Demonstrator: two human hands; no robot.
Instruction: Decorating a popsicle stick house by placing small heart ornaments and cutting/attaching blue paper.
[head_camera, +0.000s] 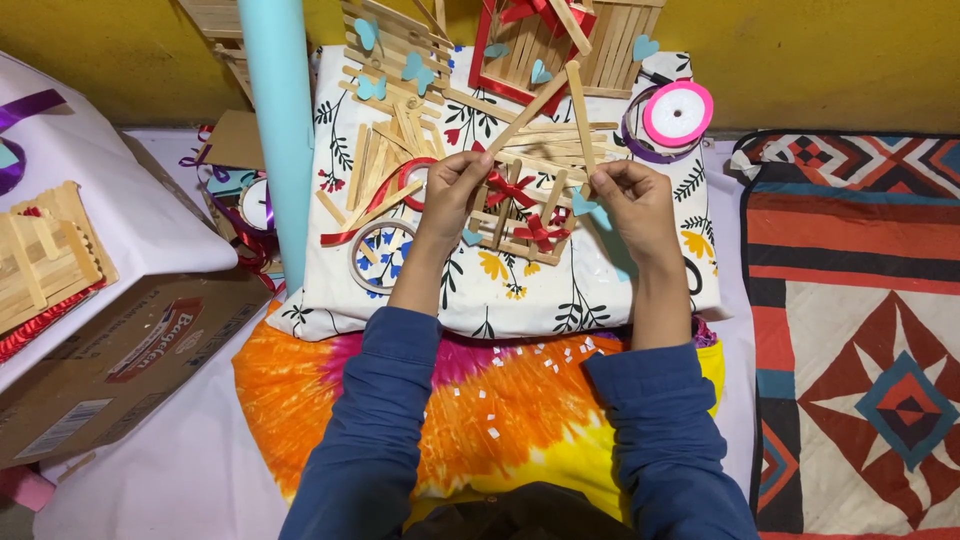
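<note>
Head view: right hand hides its stick's lower end.

- Craft sticks: pale bare wood, matt.
- Bows on stick frame: red ribbon, satin sheen.
- Cushion: white cloth, printed flowers, soft.
- Ribbon spool: glossy pink plastic.
- Box: brown cardboard, dull.
- Sleeves: blue cloth, matt.

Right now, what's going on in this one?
A person in blue sleeves sits at a floral-print cushion strewn with craft sticks. The left hand and right hand each hold a wooden stick, the two sticks meeting in a peak above a small stick frame with red bows. A pink ribbon spool lies nearby.
</note>
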